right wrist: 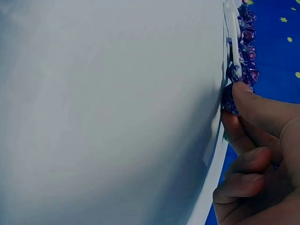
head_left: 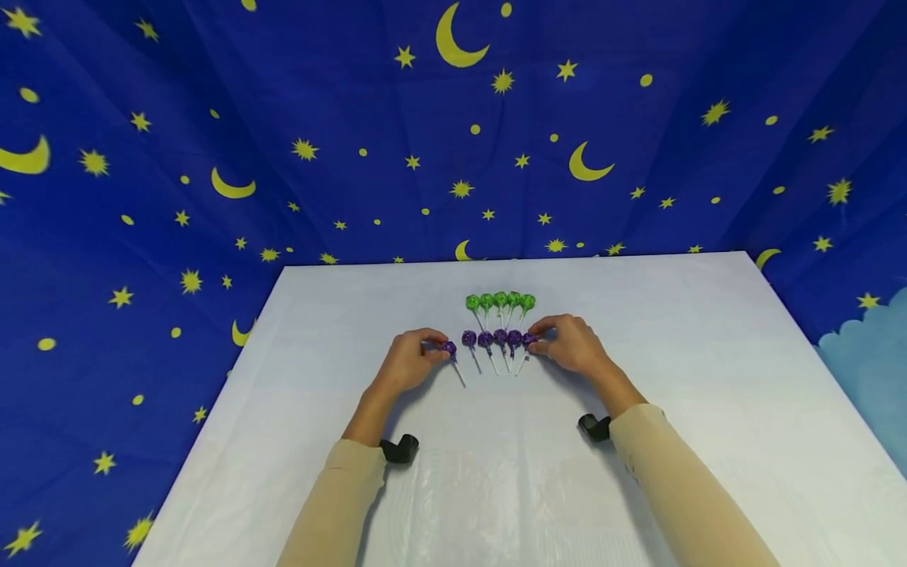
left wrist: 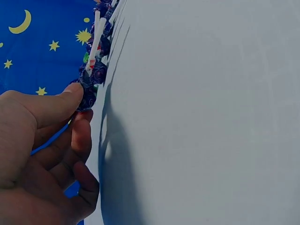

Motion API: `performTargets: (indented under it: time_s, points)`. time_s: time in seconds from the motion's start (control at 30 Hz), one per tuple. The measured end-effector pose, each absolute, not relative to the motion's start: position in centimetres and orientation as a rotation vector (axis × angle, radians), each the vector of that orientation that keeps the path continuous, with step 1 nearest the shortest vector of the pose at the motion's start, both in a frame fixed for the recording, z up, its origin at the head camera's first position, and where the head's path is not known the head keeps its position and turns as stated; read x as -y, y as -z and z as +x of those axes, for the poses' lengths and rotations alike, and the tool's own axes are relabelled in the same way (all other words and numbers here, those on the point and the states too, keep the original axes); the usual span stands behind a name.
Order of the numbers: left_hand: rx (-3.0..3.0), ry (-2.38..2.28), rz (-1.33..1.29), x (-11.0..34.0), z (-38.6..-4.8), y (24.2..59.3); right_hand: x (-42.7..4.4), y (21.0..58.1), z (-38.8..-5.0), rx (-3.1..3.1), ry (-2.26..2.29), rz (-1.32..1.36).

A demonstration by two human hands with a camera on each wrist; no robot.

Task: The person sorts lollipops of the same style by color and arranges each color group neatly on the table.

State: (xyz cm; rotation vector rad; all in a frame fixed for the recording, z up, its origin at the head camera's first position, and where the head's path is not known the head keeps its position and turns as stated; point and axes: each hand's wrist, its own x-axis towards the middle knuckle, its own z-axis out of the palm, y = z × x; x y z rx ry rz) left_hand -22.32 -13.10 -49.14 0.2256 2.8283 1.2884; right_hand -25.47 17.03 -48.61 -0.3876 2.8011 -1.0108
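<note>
My left hand [head_left: 414, 361] pinches the head of a purple-wrapped lollipop [head_left: 449, 347] between thumb and fingers, its white stick slanting down toward me. In the left wrist view that lollipop [left wrist: 87, 96] sits at the fingertips. To its right, several purple lollipops [head_left: 500, 339] lie side by side in a row, sticks pointing toward me. At the row's right end my right hand [head_left: 572, 344] pinches another purple lollipop [head_left: 528, 339]. The right wrist view shows its wrapped head [right wrist: 229, 99] between thumb and fingers. The fingers partly cover both held heads.
Behind the purple row lies a fanned row of several green lollipops [head_left: 500, 300]. All rest on a white-covered table [head_left: 489, 480]. A blue cloth with yellow moons and stars [head_left: 397, 102] hangs behind and beside the table. Black devices [head_left: 401, 450] are worn at both wrists.
</note>
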Motion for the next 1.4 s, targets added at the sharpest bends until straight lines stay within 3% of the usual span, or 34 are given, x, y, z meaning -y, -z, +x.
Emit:
performTargets:
  time_s: [1.4]
  points:
    - [-2.758,-1.352,0.127,13.5,-23.6,49.9,-16.1,49.3,-25.6,-2.802,0.989,-0.393]
